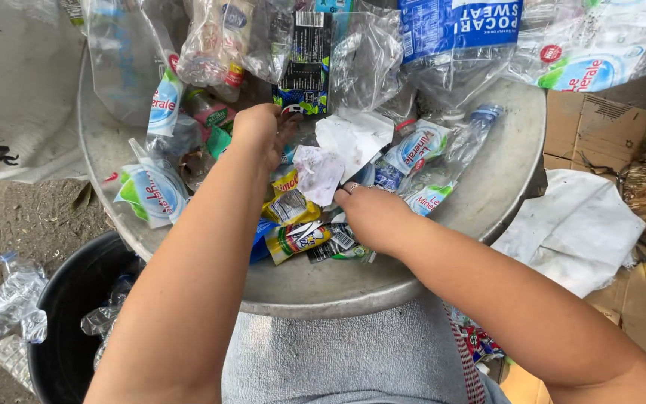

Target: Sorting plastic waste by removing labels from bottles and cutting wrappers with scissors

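Item: crumpled white paper scrap point(318, 173), lying on the heap of labels and wrappers in the round metal tray point(487, 202), between my two hands. Position: just up and left of my right hand point(368, 213), just right of my left hand point(263, 131); the right is nearer, its fingers point(344, 191) touching the scrap's lower edge. Long axis: roughly top to bottom of the view, lower end pointing toward my right fingertips. Fingers, right: curled down into the pile, grip not discernible. Fingers, left: bent into the litter beside a crushed bottle with a blue label point(164, 108); I cannot tell whether they hold anything. Adjacent: yellow wrapper point(287, 196), black bin point(69, 314) lower left.
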